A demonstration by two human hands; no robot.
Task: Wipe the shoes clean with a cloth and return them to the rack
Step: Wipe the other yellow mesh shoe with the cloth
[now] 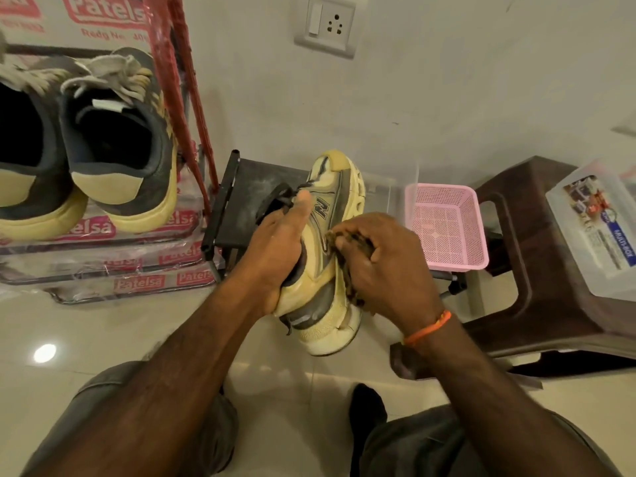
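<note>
Three sneakers: two on the rack (103, 256), one sneaker (330, 235) aloft. Gripped by left hand (275, 242); right hand (382, 266) clenched around cloth (347, 246), pressed to its side.

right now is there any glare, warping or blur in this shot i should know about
Head view: a bright round glare spot on the glossy floor at lower left; wide-angle bending curves the brown stool and clear box at the right edge; the shoe, left hand and right hand holding the cloth look fairly sharp; light is soft and even.
</note>
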